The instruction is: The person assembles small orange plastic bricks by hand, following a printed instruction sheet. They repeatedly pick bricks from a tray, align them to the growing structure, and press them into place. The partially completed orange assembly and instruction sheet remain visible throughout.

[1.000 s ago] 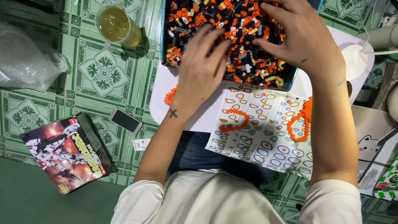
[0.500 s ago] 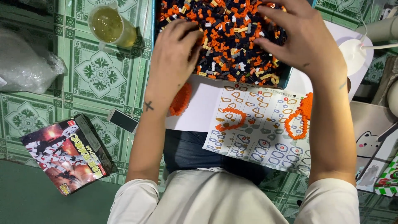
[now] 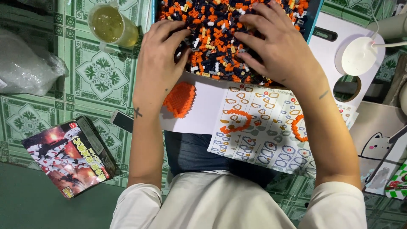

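Note:
A tray point(image 3: 316, 19) full of small orange, dark blue and white bricks lies at the top. My left hand point(image 3: 159, 63) rests on its near left part, fingers spread on the bricks. My right hand point(image 3: 277, 46) lies flat on the bricks at the right, fingers apart. Whether either hand pinches a brick is hidden. A flat orange brick piece point(image 3: 180, 99) sits on a white sheet point(image 3: 207, 112) just under my left hand. An instruction sheet point(image 3: 271, 135) carries two orange ring-shaped pieces point(image 3: 235, 121).
A cup of yellow-green drink point(image 3: 111, 25) stands at the upper left on the green tiled floor. A crumpled clear bag point(image 3: 27, 63) lies far left. A printed box point(image 3: 70, 154) and a small dark phone point(image 3: 123, 121) lie left of my arm. A white lamp base point(image 3: 360, 55) sits right.
The view has shifted so the tray sits higher. My left hand slid left and down along the tray, uncovering the flat orange piece. My right hand stayed on the bricks.

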